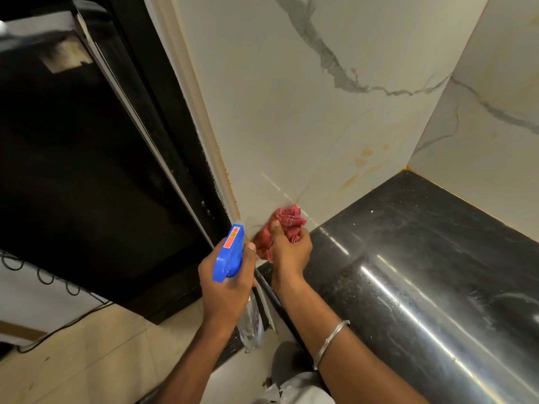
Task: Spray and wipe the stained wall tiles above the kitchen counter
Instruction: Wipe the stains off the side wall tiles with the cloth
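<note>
Here, left hand (226, 282) fingers gripping spray bottle (229, 256), right hand (291, 249) fingers bunching red cloth (287, 224) against wall tiles (291, 126)

Brightness: moderate, warm indoor light on the pale wall tiles (291, 112).
Glare: long white streaks across the polished black counter (423, 272).
Dark area: the black appliance (73, 170) at left is nearly featureless, its detail lost.
Blur: smeared at the upper left corner; the centre is fairly sharp.
Distortion: wide-angle; straight edges lean and splay toward the borders.
</note>
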